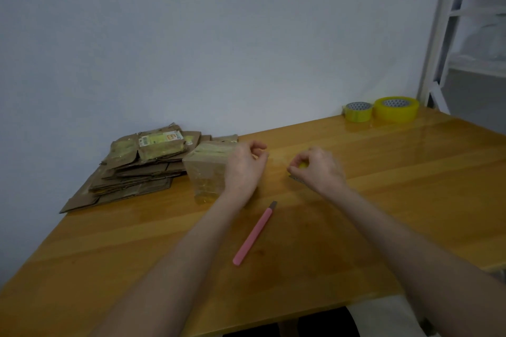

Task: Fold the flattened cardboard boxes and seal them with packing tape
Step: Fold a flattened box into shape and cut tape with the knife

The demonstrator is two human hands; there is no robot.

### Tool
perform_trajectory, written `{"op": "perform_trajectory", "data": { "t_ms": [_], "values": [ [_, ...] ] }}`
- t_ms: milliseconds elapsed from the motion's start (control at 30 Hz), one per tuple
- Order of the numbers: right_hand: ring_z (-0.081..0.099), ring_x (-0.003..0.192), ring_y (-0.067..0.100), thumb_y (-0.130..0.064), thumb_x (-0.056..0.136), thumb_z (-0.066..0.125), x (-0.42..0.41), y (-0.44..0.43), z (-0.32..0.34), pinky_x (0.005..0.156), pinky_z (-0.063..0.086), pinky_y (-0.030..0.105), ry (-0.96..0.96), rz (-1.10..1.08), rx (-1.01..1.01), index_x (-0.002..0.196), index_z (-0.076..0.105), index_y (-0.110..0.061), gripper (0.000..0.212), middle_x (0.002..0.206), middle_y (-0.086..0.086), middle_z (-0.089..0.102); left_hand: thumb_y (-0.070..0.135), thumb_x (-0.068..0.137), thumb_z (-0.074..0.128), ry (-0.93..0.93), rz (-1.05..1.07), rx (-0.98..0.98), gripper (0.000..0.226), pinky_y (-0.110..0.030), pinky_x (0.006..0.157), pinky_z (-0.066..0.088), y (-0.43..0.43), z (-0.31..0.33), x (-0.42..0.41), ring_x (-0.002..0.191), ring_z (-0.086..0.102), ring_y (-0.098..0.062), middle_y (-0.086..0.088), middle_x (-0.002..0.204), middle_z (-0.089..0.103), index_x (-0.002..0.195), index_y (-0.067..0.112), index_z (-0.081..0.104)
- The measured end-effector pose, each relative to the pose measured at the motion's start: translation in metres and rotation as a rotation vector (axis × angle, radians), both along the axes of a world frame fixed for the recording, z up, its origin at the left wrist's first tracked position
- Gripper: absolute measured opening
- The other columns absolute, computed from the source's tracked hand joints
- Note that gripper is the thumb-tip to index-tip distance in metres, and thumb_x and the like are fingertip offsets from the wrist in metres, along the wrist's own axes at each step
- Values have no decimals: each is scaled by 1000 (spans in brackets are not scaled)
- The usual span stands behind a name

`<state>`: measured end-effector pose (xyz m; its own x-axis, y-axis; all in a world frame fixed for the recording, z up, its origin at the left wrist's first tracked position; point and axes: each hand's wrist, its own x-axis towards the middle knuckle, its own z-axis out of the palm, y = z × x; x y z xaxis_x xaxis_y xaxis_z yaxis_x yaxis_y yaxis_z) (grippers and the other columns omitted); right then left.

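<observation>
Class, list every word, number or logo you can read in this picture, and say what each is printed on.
No text can be read.
Label on the top flat box: print too blurred to read.
Cores of the small tape roll and large tape roll: a pattern, too small to read.
</observation>
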<state>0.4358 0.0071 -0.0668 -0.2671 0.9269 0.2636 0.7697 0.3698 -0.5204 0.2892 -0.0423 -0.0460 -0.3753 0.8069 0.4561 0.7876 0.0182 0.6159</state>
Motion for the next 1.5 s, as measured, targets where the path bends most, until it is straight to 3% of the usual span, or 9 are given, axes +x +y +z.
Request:
{"op": "perform_trajectory", "data": {
  "t_ms": [167,333,500,700,1000,1100,1233,1367,1500],
  "values": [
    [56,93,20,-44,87,60,6,2,-1,65,35,28,-36,-2,102,90,70,-32,16,97,-7,50,44,89,60,198,19,-127,33,-34,81,54,22,-2,12,98,63,-17,1,109,68,112,23,70],
    [57,89,20,-43,88,60,11,3,-1,64,39,28,-38,36,190,90,71,-29,18,97,-6,53,38,86,67,-59,-36,-243,31,-24,78,49,37,-3,18,98,64,-16,-1,105,71,105,16,73],
    [57,89,21,-41,89,60,15,6,-1,66,36,27,-37,68,220,92,72,-28,18,102,-3,56,25,81,75,-473,-72,-305,21,-36,79,58,39,1,24,85,65,-19,-6,90,70,93,9,73],
    [57,96,20,-46,87,62,22,11,-2,71,45,29,-24,62,140,98,68,-30,20,109,-3,56,20,82,74,-597,-60,-285,11,-26,65,50,42,3,30,83,57,-14,0,88,63,88,13,69],
    [57,109,27,-41,93,55,31,22,2,82,47,35,135,1,13,128,48,-30,37,120,4,62,20,86,70,-397,-88,-210,12,-26,79,44,58,1,37,90,60,-14,-3,89,70,77,13,69],
    [55,115,25,-40,94,54,37,28,2,85,44,33,19,-57,12,133,47,-30,41,125,0,60,20,88,66,-246,-114,-239,4,-23,76,43,62,-2,43,91,62,-14,-5,89,72,88,17,69],
    [58,108,25,-38,94,54,45,34,-6,79,45,32,-112,-134,38,126,53,-31,33,119,2,63,24,87,67,-17,-107,-301,30,-31,86,50,64,-2,45,98,62,-16,-2,97,70,116,20,61],
    [61,97,25,-33,95,52,47,37,-27,79,49,34,-270,-186,11,123,51,-28,28,108,3,66,24,93,58,101,-82,-208,17,-38,86,55,53,8,30,95,62,-16,3,98,66,108,22,66],
    [58,100,26,-36,94,52,40,36,-34,85,44,37,-388,-181,-15,118,54,-26,26,108,4,62,19,97,51,158,-14,-108,20,-26,72,55,37,24,-7,76,61,-10,4,103,68,107,18,68]
  ]
}}
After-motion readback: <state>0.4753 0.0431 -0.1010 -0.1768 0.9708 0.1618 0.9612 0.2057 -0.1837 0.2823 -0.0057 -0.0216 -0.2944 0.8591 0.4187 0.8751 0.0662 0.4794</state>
